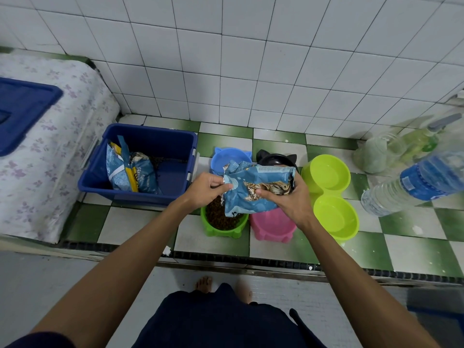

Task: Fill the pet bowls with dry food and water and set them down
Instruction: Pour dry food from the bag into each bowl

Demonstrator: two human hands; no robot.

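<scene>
A blue cat-food bag [253, 189] hangs above the bowls, held by both hands. My left hand [204, 188] pinches its torn left edge and my right hand [288, 199] grips its right side. Below it a green bowl [221, 228] holds brown kibble. Beside that bowl on the right sits a pink bowl [272, 228], partly hidden by the bag. Behind them are a blue bowl [227, 158] and a black bowl [276, 156]. A lime double bowl [331, 197] lies to the right, and it looks like it holds water.
A dark blue bin [148, 164] at the left holds another food bag [128, 172]. A water bottle [414, 182] lies at the right, with clear containers [391, 149] behind it. A flowered mattress [45, 146] with a blue lid [22, 111] fills the left.
</scene>
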